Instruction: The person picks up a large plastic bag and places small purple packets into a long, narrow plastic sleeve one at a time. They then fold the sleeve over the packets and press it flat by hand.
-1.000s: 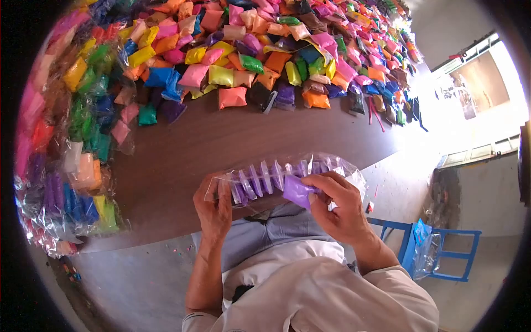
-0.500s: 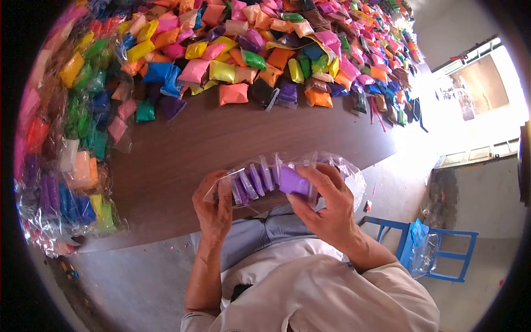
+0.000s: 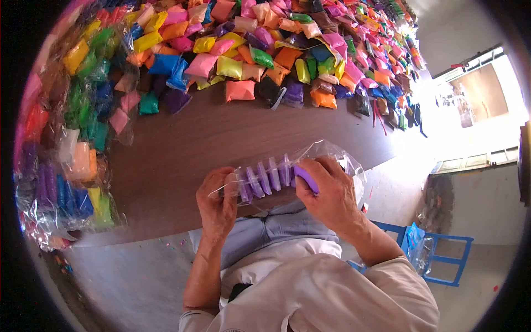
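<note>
A clear plastic bag point(image 3: 318, 148) stretches between my two hands over the table's near edge, above my lap. Inside it several flat purple packets point(image 3: 261, 180) stand side by side in a row. My left hand point(image 3: 217, 199) is closed on the bag's left end, thumb and fingers pinching the film. At the right end of the row, my right hand point(image 3: 331, 191) wraps round a purple packet point(image 3: 307, 178), its knuckles upward and its fingertips mostly hidden. Loose film puffs up behind the right hand.
A big heap of small coloured packets point(image 3: 240, 90) covers the far side of the brown table point(image 3: 182, 144). Bagged rows of packets point(image 3: 72, 166) line the left side. A blue chair point(image 3: 442, 257) with plastic on it stands at the right, on the floor.
My right hand has rolled over the end packet and now covers more of it. The film behind that hand has risen. My left hand keeps its hold, slightly farther right.
</note>
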Tool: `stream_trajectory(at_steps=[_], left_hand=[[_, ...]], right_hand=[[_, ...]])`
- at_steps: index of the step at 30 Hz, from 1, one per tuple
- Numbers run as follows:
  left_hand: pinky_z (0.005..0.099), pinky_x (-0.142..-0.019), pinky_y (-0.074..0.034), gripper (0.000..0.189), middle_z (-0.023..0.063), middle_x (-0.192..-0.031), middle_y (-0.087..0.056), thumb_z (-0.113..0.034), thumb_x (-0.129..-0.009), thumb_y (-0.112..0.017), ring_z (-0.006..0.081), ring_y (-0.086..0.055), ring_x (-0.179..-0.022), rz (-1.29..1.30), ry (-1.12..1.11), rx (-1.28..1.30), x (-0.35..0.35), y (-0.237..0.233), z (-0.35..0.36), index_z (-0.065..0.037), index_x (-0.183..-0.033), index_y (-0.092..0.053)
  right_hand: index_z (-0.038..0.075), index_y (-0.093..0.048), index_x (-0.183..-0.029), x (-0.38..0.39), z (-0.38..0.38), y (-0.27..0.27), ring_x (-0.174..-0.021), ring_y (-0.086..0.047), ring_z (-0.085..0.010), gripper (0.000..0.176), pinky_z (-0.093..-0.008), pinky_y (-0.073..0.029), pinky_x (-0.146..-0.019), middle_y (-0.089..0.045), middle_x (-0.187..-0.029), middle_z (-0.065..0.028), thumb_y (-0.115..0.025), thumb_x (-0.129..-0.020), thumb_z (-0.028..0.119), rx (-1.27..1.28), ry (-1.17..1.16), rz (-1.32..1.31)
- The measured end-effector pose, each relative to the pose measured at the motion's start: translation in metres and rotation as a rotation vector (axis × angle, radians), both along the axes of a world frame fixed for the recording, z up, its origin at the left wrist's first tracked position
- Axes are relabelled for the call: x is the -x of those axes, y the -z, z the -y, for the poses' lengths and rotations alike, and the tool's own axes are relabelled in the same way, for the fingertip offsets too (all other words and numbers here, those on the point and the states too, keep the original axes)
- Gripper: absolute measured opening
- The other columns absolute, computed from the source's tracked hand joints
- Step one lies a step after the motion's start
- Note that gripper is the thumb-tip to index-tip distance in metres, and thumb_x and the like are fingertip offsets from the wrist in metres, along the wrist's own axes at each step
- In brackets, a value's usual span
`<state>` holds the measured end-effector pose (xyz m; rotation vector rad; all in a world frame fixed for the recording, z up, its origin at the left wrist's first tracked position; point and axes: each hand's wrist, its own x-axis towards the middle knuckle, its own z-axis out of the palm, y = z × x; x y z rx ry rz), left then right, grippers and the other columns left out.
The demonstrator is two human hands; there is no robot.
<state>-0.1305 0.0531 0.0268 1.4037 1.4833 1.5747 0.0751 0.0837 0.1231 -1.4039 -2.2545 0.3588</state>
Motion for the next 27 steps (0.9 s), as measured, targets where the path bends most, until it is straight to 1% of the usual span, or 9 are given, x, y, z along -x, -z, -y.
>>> stream_trajectory(at_steps=[5,8,11,12,15,16,19,22,27], left_hand=[[0.0346,-0.071,-0.048,0.032,0.0151,-0.087,-0.065,-0.025,-0.095,-0.059,0.0262,-0.062,-0.078,-0.004,0.004,0.04,-0.001,-0.009,0.0,0.003,-0.082,-0.062],[0.0348,-0.071,-0.048,0.033,0.0152,-0.087,-0.065,-0.026,-0.095,-0.06,0.026,-0.062,-0.078,-0.022,0.01,0.048,0.002,-0.011,0.0,0.003,-0.08,-0.062],[0.0348,-0.072,-0.048,0.034,0.0152,-0.088,-0.065,-0.027,-0.095,-0.06,0.0259,-0.061,-0.079,0.011,0.0,0.047,0.001,-0.007,0.001,0.003,-0.08,-0.061],[0.0347,-0.072,-0.048,0.034,0.0152,-0.088,-0.065,-0.027,-0.095,-0.06,0.0259,-0.061,-0.08,0.049,-0.001,0.056,0.0,-0.005,0.002,0.003,-0.08,-0.061],[0.0345,-0.073,-0.048,0.036,0.0153,-0.088,-0.065,-0.029,-0.095,-0.06,0.0261,-0.062,-0.081,0.089,-0.007,0.069,-0.002,-0.002,0.002,0.003,-0.08,-0.062],[0.0344,-0.074,-0.048,0.037,0.0153,-0.089,-0.065,-0.03,-0.095,-0.06,0.0262,-0.062,-0.081,0.09,-0.009,0.071,-0.002,-0.002,0.002,0.003,-0.08,-0.062],[0.0345,-0.074,-0.048,0.04,0.0153,-0.089,-0.065,-0.034,-0.095,-0.059,0.026,-0.062,-0.082,0.058,0.003,0.072,-0.001,-0.005,0.001,0.003,-0.08,-0.062],[0.0346,-0.074,-0.048,0.042,0.0153,-0.088,-0.066,-0.036,-0.096,-0.058,0.0262,-0.062,-0.082,0.011,0.002,0.076,-0.001,-0.007,0.001,0.002,-0.08,-0.062],[0.0345,-0.074,-0.048,0.039,0.0153,-0.089,-0.065,-0.033,-0.096,-0.057,0.0263,-0.062,-0.082,-0.014,0.01,0.082,0.0,-0.01,0.0,0.002,-0.081,-0.062]], right_hand=[[0.006,-0.063,-0.105,0.002,-0.01,-0.006,-0.074,-0.062,-0.0316,0.025,-0.043,-0.051,-0.064,-0.056,-0.085,-0.013,-0.063,-0.084,0.02,0.029,-0.061,0.263],[0.006,-0.061,-0.109,0.004,-0.015,0.009,-0.076,-0.061,-0.0331,0.028,-0.0447,-0.05,-0.066,-0.054,-0.083,-0.0144,-0.061,-0.085,0.021,-0.011,-0.088,0.32],[0.004,-0.057,-0.116,0.005,-0.014,-0.018,-0.082,-0.061,-0.0348,0.035,-0.0469,-0.049,-0.07,-0.054,-0.087,-0.0166,-0.06,-0.085,0.02,0.116,-0.072,0.26],[0.003,-0.051,-0.123,0.003,-0.014,-0.029,-0.089,-0.06,-0.0368,0.042,-0.0475,-0.049,-0.075,-0.057,-0.098,-0.0187,-0.059,-0.085,0.019,0.232,-0.079,0.228],[0.001,-0.049,-0.125,-0.008,-0.017,-0.027,-0.094,-0.059,-0.0385,0.045,-0.0466,-0.049,-0.08,-0.058,-0.108,-0.0191,-0.059,-0.084,0.017,0.075,-0.166,0.089],[0.001,-0.048,-0.126,-0.009,-0.018,-0.031,-0.099,-0.058,-0.0394,0.046,-0.0459,-0.048,-0.084,-0.06,-0.111,-0.019,-0.061,-0.084,0.016,0.138,-0.167,0.119],[0.002,-0.049,-0.125,-0.016,-0.019,-0.014,-0.099,-0.058,-0.0371,0.046,-0.0457,-0.047,-0.085,-0.062,-0.107,-0.0176,-0.064,-0.085,0.019,0.154,-0.181,0.151],[0.004,-0.052,-0.123,-0.014,-0.026,-0.009,-0.099,-0.058,-0.034,0.043,-0.0449,-0.045,-0.086,-0.063,-0.104,-0.0159,-0.065,-0.087,0.024,-0.15,-0.262,0.244],[0.005,-0.056,-0.118,-0.009,-0.035,0.007,-0.095,-0.058,-0.0319,0.039,-0.0438,-0.043,-0.087,-0.064,-0.1,-0.0143,-0.065,-0.086,0.024,-0.178,-0.299,0.108]])
